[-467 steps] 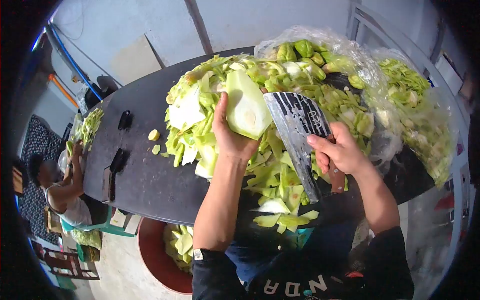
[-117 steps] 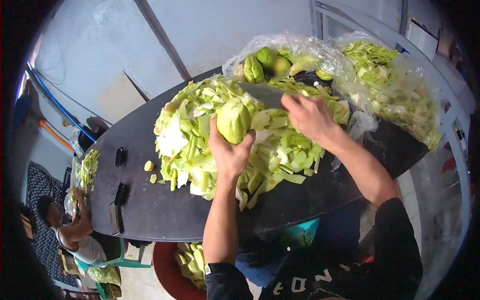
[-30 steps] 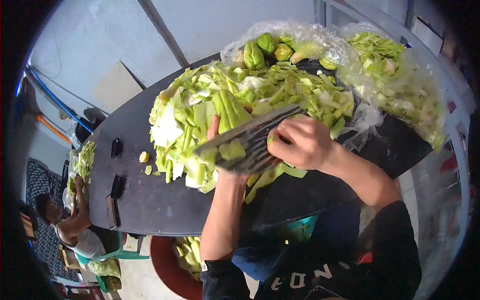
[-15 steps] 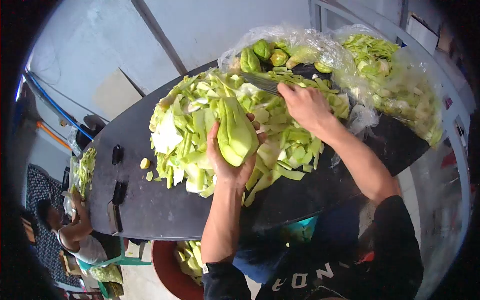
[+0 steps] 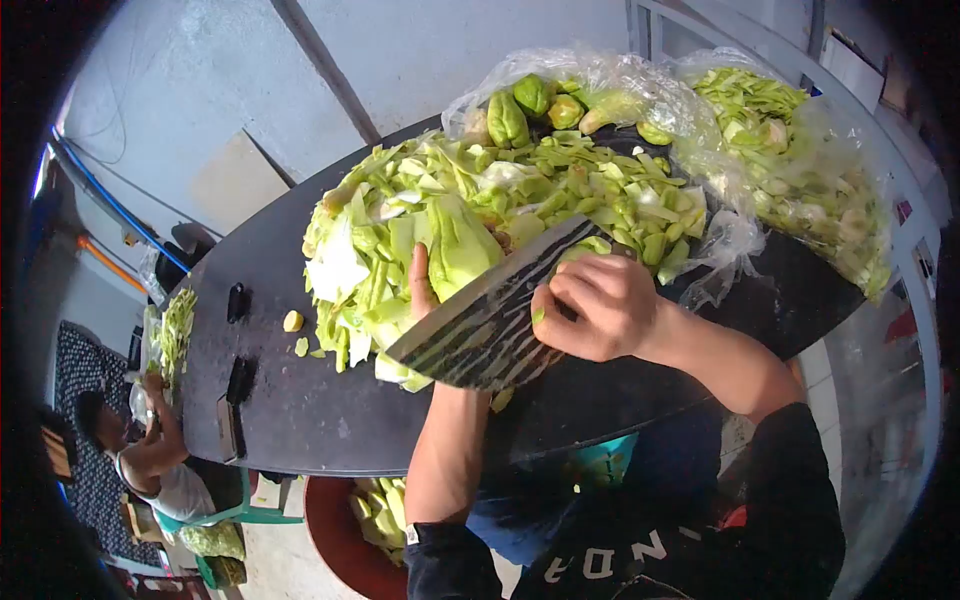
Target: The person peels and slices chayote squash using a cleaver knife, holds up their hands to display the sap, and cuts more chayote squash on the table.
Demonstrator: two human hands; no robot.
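Observation:
My left hand is closed around a pale green peeled chayote; its thumb shows, while the blade hides most of the palm and fingers. In my right hand is the handle of a broad, dark-streaked kitchen knife. The blade slants across the front of the chayote's lower end; whether it touches the flesh I cannot tell. A wide heap of green chayote peelings lies on the table just beyond both hands.
Whole chayotes sit at the back of the dark table beside a clear plastic bag of peelings. Below the near edge stands a red-brown tub holding pale pieces. Another person works at the left.
My right hand has brought the knife down and nearer, from over the heap to in front of the chayote. The left hand keeps its hold in nearly the same place.

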